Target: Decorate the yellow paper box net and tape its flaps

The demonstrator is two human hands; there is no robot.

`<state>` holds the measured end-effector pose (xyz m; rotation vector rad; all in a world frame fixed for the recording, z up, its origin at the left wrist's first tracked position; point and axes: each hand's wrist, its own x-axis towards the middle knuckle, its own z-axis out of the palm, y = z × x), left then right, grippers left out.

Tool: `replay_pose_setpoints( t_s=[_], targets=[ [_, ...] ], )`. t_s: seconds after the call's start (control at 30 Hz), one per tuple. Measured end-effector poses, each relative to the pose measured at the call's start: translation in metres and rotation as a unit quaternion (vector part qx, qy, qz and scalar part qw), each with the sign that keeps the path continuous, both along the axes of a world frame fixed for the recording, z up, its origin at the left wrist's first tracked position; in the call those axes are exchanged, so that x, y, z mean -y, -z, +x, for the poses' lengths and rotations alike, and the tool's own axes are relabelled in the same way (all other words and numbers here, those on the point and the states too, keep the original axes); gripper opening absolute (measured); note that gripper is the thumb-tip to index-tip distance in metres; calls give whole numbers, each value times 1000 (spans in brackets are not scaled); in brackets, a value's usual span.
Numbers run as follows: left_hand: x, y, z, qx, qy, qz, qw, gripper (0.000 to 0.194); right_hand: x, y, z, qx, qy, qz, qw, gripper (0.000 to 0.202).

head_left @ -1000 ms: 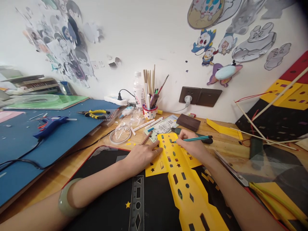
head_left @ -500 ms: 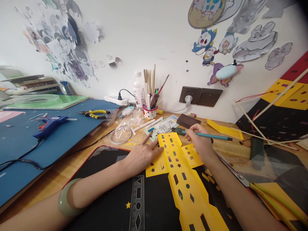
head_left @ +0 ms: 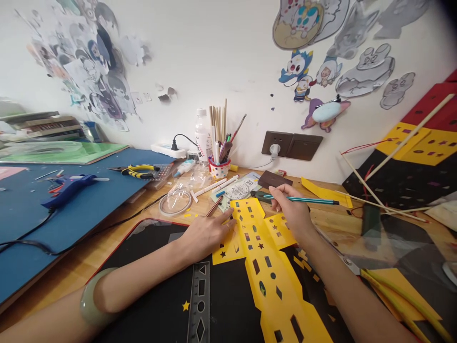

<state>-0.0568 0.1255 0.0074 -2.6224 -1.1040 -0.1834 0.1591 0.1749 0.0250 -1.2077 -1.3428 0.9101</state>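
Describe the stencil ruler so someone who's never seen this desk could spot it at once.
Start at the black mat low in the picture. On it, to the picture's left of the long yellow card, lies the stencil ruler, a dark strip running toward the bottom edge. Unlike the card's scattered cut-outs, its outlined shapes form a single row: triangle, rectangle, circle, diamond.
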Motion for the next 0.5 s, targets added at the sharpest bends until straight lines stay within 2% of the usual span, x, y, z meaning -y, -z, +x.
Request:
replay_pose_setpoints(
  t_s=[0.13, 0.23, 0.3, 0.37, 0.5],
  targets=[
    [3, -1, -1, 19, 58, 38, 997, 32, 2, -15, 3, -6, -23, -17, 1000, 31],
    [4, -3, 0, 42, 93, 65, 993, 33, 8, -30, 9, 1, -29, -39, 999, 29],
    [5, -4, 0, 56, 115, 75, 989, 36, 13, -35, 13, 19, -27, -54, 998, 26],
    [5, -5, 2, 66, 137, 76, 985, 38, 19, -31, 17, 43, -22, -68, 997, 24],
    [7, -2, 4, 79, 156, 66, 982, 37, 28, -6, 24, 94, -11, -85, 992, 21]
  ],
)
